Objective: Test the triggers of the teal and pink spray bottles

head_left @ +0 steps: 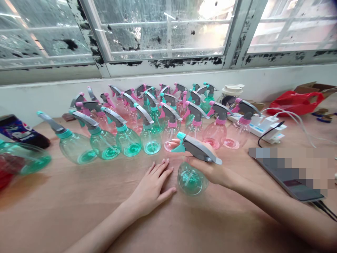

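Observation:
My right hand [207, 165] is wrapped around the neck of a green spray bottle [191, 181], just under its grey and teal trigger head. The clear green body of this bottle shows below my fingers, close to the tabletop; whether it touches the wood I cannot tell. To its left, my left hand [155, 186] lies flat on the table with fingers spread, holding nothing. Beyond both hands stand rows of spray bottles: green ones [131, 144] at the front left and pink ones [214, 133] at the front right.
A cola bottle [22, 131] lies at the left beside another green bottle [31, 158] on its side. On the right are a power strip [265, 128] with cables, a phone [289, 179], a red plastic bag [295, 102] and a lidded cup [231, 93]. Windows [168, 31] rise behind.

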The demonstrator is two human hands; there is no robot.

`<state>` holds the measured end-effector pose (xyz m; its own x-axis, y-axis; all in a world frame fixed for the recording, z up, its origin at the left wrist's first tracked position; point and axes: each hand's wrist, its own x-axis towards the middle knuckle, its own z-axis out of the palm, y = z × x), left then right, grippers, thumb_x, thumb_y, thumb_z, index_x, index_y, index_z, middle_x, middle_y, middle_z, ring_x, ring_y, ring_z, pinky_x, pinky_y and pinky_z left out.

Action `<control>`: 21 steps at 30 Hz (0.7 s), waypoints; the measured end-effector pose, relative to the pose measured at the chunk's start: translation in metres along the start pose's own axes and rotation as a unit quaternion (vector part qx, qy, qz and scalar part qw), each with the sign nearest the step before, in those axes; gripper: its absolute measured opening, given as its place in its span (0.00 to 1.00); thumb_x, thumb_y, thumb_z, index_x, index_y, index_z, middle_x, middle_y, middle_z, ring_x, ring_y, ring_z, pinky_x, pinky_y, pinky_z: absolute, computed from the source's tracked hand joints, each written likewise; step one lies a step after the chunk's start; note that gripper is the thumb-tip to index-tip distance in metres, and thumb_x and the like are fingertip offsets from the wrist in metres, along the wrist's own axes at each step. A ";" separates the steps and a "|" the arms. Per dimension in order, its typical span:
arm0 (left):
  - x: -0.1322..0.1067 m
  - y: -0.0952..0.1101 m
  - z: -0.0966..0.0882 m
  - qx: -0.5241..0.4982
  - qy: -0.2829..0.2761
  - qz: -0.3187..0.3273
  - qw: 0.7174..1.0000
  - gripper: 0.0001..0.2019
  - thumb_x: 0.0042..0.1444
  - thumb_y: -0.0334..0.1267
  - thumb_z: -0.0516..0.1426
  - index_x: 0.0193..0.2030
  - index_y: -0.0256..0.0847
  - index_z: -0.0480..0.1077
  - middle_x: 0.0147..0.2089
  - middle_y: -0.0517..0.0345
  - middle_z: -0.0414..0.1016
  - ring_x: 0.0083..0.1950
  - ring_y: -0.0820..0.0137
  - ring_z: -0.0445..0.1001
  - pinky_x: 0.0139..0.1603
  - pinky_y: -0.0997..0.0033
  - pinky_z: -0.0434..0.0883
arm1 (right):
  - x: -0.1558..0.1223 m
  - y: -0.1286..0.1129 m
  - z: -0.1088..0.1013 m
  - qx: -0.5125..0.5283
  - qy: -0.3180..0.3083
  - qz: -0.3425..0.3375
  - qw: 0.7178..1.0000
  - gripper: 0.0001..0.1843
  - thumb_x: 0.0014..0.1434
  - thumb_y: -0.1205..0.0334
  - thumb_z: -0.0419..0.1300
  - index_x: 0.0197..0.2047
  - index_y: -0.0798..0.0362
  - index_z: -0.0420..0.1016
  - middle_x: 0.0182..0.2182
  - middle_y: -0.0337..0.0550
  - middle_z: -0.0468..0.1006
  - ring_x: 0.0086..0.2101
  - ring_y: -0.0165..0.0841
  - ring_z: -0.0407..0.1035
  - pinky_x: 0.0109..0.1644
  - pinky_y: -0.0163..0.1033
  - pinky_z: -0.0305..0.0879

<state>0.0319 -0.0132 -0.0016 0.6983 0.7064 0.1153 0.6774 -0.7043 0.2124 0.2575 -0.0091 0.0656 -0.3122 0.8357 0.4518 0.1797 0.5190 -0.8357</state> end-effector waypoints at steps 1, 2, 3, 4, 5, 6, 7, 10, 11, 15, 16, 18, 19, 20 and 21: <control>0.000 0.000 0.000 0.000 -0.001 0.000 1.000 0.30 0.67 0.52 0.54 0.70 0.42 0.56 0.73 0.45 0.51 0.73 0.52 0.49 0.71 0.42 0.48 | 0.000 0.000 0.000 0.000 0.001 -0.001 1.000 0.12 0.54 0.68 0.55 0.41 0.49 0.73 0.23 0.35 0.68 0.25 0.32 0.64 0.32 0.38 0.65; 0.000 0.001 0.000 0.002 -0.002 -0.001 1.000 0.30 0.67 0.52 0.54 0.70 0.42 0.56 0.74 0.45 0.51 0.73 0.53 0.49 0.71 0.42 0.48 | 0.000 0.001 0.000 0.000 0.000 -0.002 1.000 0.12 0.55 0.68 0.55 0.42 0.49 0.73 0.24 0.35 0.69 0.25 0.33 0.65 0.34 0.39 0.66; 0.000 0.001 0.000 0.003 -0.004 -0.001 1.000 0.30 0.67 0.52 0.54 0.70 0.41 0.57 0.74 0.45 0.50 0.73 0.53 0.49 0.71 0.43 0.48 | 0.000 0.001 0.000 0.001 0.000 -0.005 1.000 0.13 0.55 0.68 0.55 0.42 0.49 0.73 0.24 0.36 0.70 0.26 0.33 0.66 0.35 0.39 0.67; -0.001 0.001 -0.001 0.005 -0.007 -0.002 1.000 0.30 0.67 0.51 0.54 0.70 0.41 0.57 0.74 0.44 0.50 0.74 0.53 0.49 0.71 0.43 0.49 | 0.001 0.001 0.000 0.002 -0.001 -0.007 1.000 0.13 0.55 0.68 0.55 0.43 0.49 0.73 0.25 0.36 0.71 0.26 0.33 0.66 0.35 0.40 0.67; -0.001 0.002 -0.001 0.006 -0.010 -0.004 1.000 0.30 0.67 0.51 0.54 0.70 0.40 0.57 0.74 0.44 0.50 0.74 0.53 0.49 0.71 0.43 0.49 | 0.001 0.001 0.000 0.001 -0.001 -0.010 1.000 0.14 0.55 0.68 0.55 0.44 0.49 0.73 0.25 0.36 0.71 0.25 0.33 0.66 0.34 0.39 0.67; -0.001 0.002 -0.001 0.008 -0.012 -0.005 1.000 0.30 0.67 0.51 0.54 0.70 0.40 0.57 0.74 0.44 0.50 0.74 0.53 0.49 0.71 0.43 0.49 | 0.001 0.001 0.000 -0.001 0.001 -0.013 1.000 0.14 0.54 0.68 0.55 0.44 0.49 0.73 0.24 0.35 0.70 0.25 0.32 0.65 0.33 0.39 0.66; 0.000 0.002 -0.001 0.010 -0.013 -0.006 1.000 0.30 0.67 0.51 0.54 0.70 0.40 0.57 0.74 0.44 0.50 0.74 0.53 0.49 0.71 0.43 0.49 | 0.001 0.000 0.000 -0.004 0.004 -0.015 1.000 0.14 0.54 0.68 0.55 0.43 0.49 0.73 0.24 0.35 0.69 0.24 0.32 0.64 0.32 0.38 0.65; 0.001 0.002 -0.002 0.019 -0.019 -0.006 1.000 0.30 0.67 0.52 0.54 0.70 0.39 0.58 0.74 0.43 0.50 0.74 0.54 0.48 0.71 0.44 0.48 | 0.001 -0.001 0.000 -0.011 0.015 -0.021 1.000 0.13 0.53 0.68 0.55 0.42 0.49 0.72 0.25 0.36 0.69 0.25 0.32 0.63 0.31 0.38 0.64; 0.001 0.002 -0.002 0.021 -0.021 -0.006 1.000 0.30 0.67 0.52 0.54 0.70 0.39 0.58 0.74 0.43 0.50 0.74 0.55 0.48 0.71 0.44 0.48 | 0.001 -0.001 0.000 -0.011 0.015 -0.022 1.000 0.13 0.52 0.68 0.55 0.41 0.49 0.72 0.26 0.36 0.70 0.26 0.33 0.64 0.32 0.39 0.65; 0.001 0.002 -0.001 0.027 -0.024 -0.008 0.999 0.30 0.67 0.52 0.53 0.70 0.38 0.57 0.74 0.44 0.49 0.74 0.55 0.47 0.71 0.44 0.48 | 0.001 -0.002 0.000 -0.005 0.009 -0.029 1.000 0.11 0.52 0.69 0.54 0.38 0.48 0.73 0.26 0.36 0.69 0.26 0.33 0.63 0.34 0.40 0.65; 0.001 0.002 -0.001 0.027 -0.023 -0.007 0.999 0.30 0.68 0.52 0.52 0.70 0.39 0.57 0.74 0.44 0.49 0.74 0.56 0.47 0.71 0.45 0.48 | 0.001 -0.002 0.000 -0.003 0.010 -0.030 0.999 0.12 0.52 0.69 0.54 0.38 0.48 0.73 0.27 0.37 0.69 0.26 0.33 0.63 0.34 0.40 0.64; 0.000 0.001 0.000 0.025 -0.021 -0.005 0.999 0.30 0.68 0.52 0.52 0.70 0.39 0.57 0.74 0.45 0.49 0.74 0.56 0.47 0.71 0.45 0.47 | 0.001 -0.001 0.000 0.000 0.013 -0.033 0.999 0.13 0.52 0.70 0.54 0.39 0.48 0.73 0.29 0.38 0.71 0.27 0.33 0.63 0.33 0.39 0.63; 0.000 0.001 0.000 0.023 -0.020 -0.004 1.000 0.30 0.68 0.53 0.52 0.70 0.39 0.57 0.74 0.45 0.49 0.74 0.56 0.47 0.71 0.45 0.47 | 0.001 -0.001 0.000 0.002 0.013 -0.033 0.999 0.13 0.52 0.70 0.54 0.39 0.48 0.73 0.29 0.38 0.71 0.27 0.32 0.63 0.32 0.38 0.63; 0.000 0.001 0.001 0.021 -0.018 -0.003 1.000 0.30 0.68 0.53 0.52 0.70 0.39 0.57 0.74 0.45 0.49 0.74 0.56 0.47 0.71 0.45 0.47 | 0.000 0.000 0.000 0.005 0.012 -0.034 0.999 0.13 0.51 0.71 0.54 0.39 0.48 0.72 0.29 0.37 0.70 0.26 0.31 0.62 0.31 0.38 0.62; 0.000 0.001 0.001 0.020 -0.018 -0.003 1.000 0.30 0.68 0.53 0.52 0.70 0.39 0.57 0.74 0.45 0.49 0.74 0.56 0.47 0.71 0.45 0.47 | 0.000 0.000 0.000 0.010 0.010 -0.036 0.999 0.13 0.51 0.71 0.54 0.38 0.49 0.72 0.28 0.36 0.69 0.25 0.30 0.60 0.30 0.37 0.60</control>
<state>0.0325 -0.0138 -0.0019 0.7016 0.7081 0.0794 0.6898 -0.7029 0.1737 0.2578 -0.0086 0.0654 -0.3053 0.8003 0.5161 0.1381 0.5735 -0.8075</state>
